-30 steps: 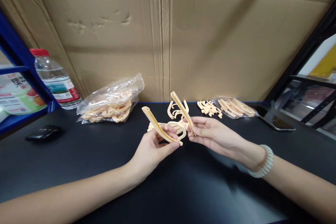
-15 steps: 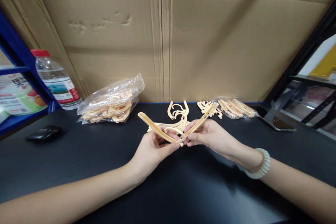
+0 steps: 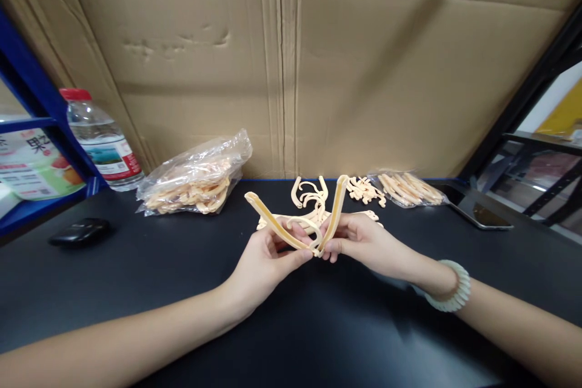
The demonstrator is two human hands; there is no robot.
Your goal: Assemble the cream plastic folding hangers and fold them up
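My left hand point(image 3: 270, 248) pinches a curved beige plastic strip point(image 3: 268, 215) that looks like a hanger arm, with a groove along its face. Between the fingers of my right hand point(image 3: 354, 239) is a second grooved strip point(image 3: 337, 209), standing steeply. The lower ends of both strips meet in a V, by a thin curved hook-like piece point(image 3: 313, 227). How they join there is too small to make out. Behind my hands, more beige strips point(image 3: 366, 216) lie on the table, partly hidden by my right hand.
Further back lie curved beige pieces point(image 3: 297, 191) and a pile of small hooks point(image 3: 364, 189). Bagged strips lie at left point(image 3: 191, 185) and right point(image 3: 407, 187). A phone point(image 3: 479, 213), a black mouse point(image 3: 79, 231) and a water bottle point(image 3: 107, 145) are on the black table point(image 3: 182, 273) before cardboard point(image 3: 195, 60).
The strip in my right hand has swung up and to the left, from a wide slant to nearly upright. My left hand and its strip have hardly moved.
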